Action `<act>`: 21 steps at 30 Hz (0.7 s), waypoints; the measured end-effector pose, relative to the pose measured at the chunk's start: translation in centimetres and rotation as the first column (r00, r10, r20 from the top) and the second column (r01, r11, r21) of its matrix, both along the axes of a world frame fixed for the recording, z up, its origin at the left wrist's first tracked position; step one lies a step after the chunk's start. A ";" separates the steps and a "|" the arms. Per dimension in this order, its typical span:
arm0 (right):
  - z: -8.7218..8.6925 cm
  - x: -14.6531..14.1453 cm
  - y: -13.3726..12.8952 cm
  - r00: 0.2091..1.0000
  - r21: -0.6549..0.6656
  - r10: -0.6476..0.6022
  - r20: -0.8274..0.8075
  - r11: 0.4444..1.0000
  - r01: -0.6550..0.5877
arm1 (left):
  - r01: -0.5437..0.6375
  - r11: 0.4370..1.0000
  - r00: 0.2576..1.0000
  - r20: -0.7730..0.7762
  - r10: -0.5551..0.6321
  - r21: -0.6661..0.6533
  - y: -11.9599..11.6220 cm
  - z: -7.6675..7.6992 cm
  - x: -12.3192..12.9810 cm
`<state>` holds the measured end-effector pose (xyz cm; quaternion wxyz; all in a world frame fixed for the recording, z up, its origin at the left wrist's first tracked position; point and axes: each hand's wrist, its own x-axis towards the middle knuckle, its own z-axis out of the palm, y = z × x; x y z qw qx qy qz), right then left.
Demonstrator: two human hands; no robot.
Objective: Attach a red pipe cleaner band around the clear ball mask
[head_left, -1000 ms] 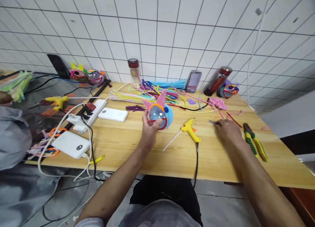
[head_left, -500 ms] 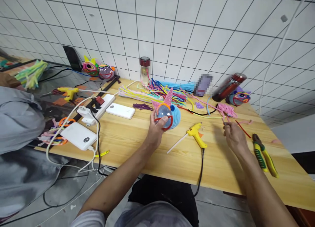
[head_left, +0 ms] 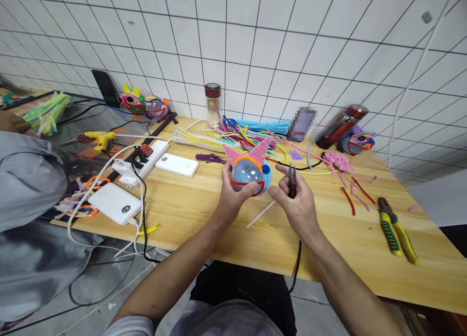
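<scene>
My left hand [head_left: 236,192] is closed round a clear ball craft [head_left: 249,171] with pink pipe-cleaner ears, an orange arch, a red outline, a dark blue pom-pom and light blue ridged sides. It is held above the table, ears up. Just to its right, my right hand [head_left: 297,200] grips small dark snips [head_left: 292,180], their two pointed blades upward and slightly apart. The index finger points toward the craft without clearly touching it. Under the right hand, the glue gun is mostly hidden; its white glue stick [head_left: 260,214] and black cord [head_left: 297,263] show.
Pipe cleaners [head_left: 251,132] are heaped at the back beside a glass bottle [head_left: 213,105]. Pink pipe cleaners [head_left: 337,162], a red flask [head_left: 343,127] and yellow-green pliers [head_left: 396,231] lie right. Power banks [head_left: 177,165] and a power strip [head_left: 146,163] stand left, near a co-worker's grey sleeve [head_left: 29,180].
My right hand has come left from the pink pipe cleaners to beside the craft, now covering the glue gun. Red and pink pieces lie where it was. The craft has turned, showing both ears.
</scene>
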<state>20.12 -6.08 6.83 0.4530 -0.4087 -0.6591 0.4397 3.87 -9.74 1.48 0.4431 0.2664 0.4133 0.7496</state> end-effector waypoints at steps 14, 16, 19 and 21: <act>-2.0 -1.3 -0.2 0.997 -0.050 0.015 -0.082 0.999 -0.019 | 0.047 0.999 0.997 -0.063 -0.045 0.027 -0.3 0.1 0.3; -2.1 -1.3 -0.2 0.996 -0.048 0.008 -0.084 0.999 -0.012 | 0.057 0.998 0.996 -0.065 -0.055 0.031 -0.3 0.3 0.4; -2.1 -1.4 -0.3 0.997 -0.040 -0.016 -0.079 0.999 0.013 | 0.042 0.999 0.997 -0.073 -0.040 0.026 -0.2 0.3 0.5; -2.1 -1.5 -0.4 0.997 -0.030 -0.033 -0.075 0.999 0.030 | 0.036 0.999 0.996 -0.081 -0.033 0.032 -0.2 0.1 0.5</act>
